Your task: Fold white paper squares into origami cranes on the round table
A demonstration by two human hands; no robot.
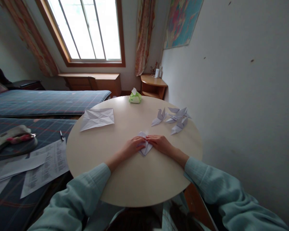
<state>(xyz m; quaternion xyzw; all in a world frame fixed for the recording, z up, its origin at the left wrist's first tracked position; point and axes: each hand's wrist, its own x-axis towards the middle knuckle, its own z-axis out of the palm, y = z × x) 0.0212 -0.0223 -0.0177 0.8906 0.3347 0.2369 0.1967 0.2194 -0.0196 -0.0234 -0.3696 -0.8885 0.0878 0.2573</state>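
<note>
Round white table: at two o'clock, several origami birds, seemingly finished; centre, one diamond-shaped paper fold, part-worked, beneath left hand and right hand, fingers outstretched, grip indeterminable; at ten, one creased sheet, unshaped.

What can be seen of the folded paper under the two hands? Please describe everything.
The folded paper is white and roughly diamond-shaped, with creases and overlapping flaps. It lies on the table, one corner pointing toward the person. The left hand and right hand touch it from either side, partly covering it; finer folds are too small to tell.
</note>
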